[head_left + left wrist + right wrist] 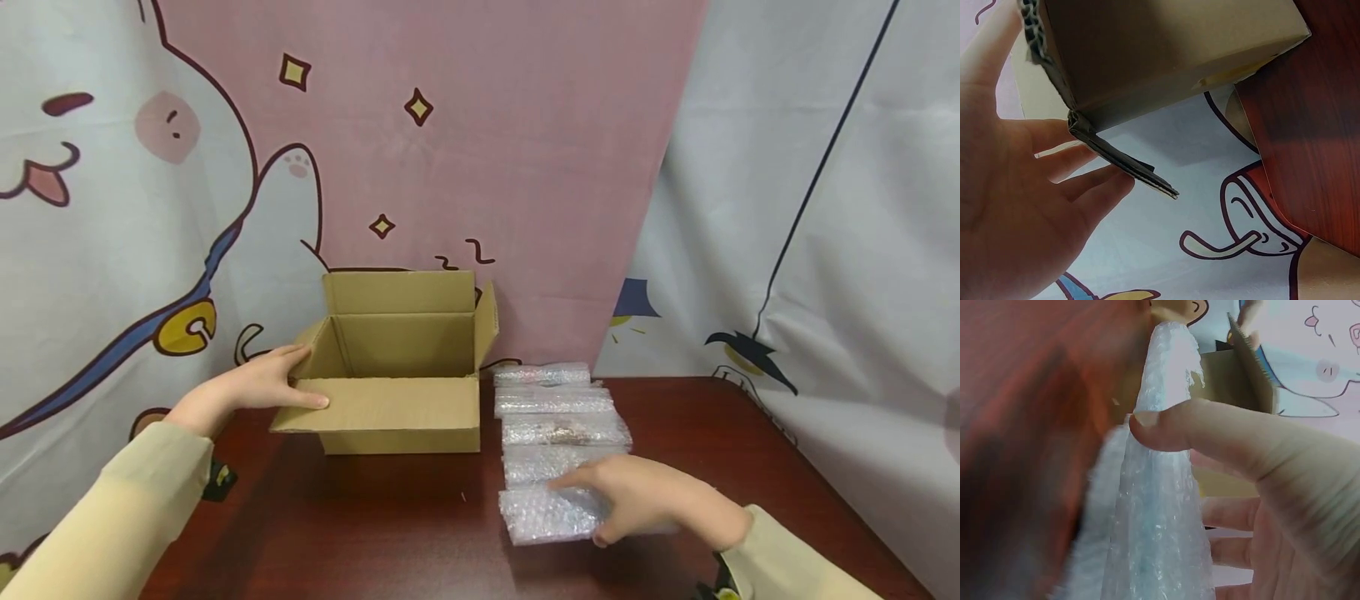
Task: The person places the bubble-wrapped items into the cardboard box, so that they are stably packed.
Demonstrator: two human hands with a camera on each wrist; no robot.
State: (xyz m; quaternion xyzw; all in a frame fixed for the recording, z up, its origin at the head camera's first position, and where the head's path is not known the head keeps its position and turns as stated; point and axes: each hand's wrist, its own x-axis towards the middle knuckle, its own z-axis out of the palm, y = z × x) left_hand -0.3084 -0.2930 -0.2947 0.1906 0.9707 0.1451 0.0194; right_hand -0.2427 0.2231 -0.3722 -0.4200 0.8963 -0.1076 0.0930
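An open cardboard box (399,417) stands on the table with its flaps spread. My left hand (251,387) is at the box's left front corner, its thumb lying on the front flap (405,400). Seen from the left wrist, its fairly straight fingers (1094,190) touch the folded-out side flap (1125,159). My right hand (637,498) grips the nearest bubble-wrapped package (543,515) of a column to the right of the box. The right wrist view shows the thumb on one face of this package (1157,506) and the fingers on the other. The wrapping blurs its contents.
Several more bubble-wrapped packages (558,429) lie in a column behind the gripped one, beside the box. The dark red wooden table (375,525) reaches back to a printed cloth (525,150), which also hangs along both sides.
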